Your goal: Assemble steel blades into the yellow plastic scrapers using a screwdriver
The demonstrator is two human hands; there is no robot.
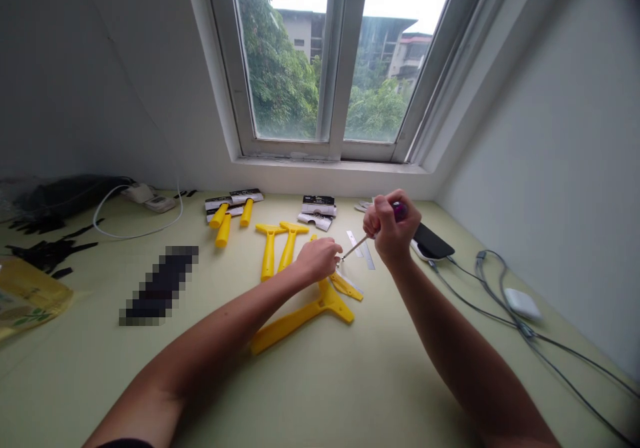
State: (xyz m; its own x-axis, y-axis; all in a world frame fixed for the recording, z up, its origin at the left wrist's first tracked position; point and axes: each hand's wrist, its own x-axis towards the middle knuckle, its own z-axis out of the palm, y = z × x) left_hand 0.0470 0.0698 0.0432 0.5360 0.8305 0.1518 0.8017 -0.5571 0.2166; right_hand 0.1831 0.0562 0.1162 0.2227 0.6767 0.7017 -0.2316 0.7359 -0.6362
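My right hand (393,228) is wrapped round the dark purple handle of a screwdriver (357,247), whose shaft slants down to the left. At its tip, my left hand (320,260) is closed, fingertips pinched beside a small shiny piece; what they hold is too small to make out. Just below the fingers lies a yellow scraper clamp plate (347,287) with a pale strip along it. A yellow scraper handle (295,321) rests nearest me on the table, its wide head under the left hand. Two flat metal blades (369,255) lie behind the screwdriver.
Two yellow scrapers (269,251) lie left of my hands. Behind them are packaged scrapers (223,229) and black-and-white cards (319,207). A phone (434,241), grey cables (493,301) and a white case (523,303) lie right. A pixelated dark object (160,288) and yellow bag (30,295) lie left.
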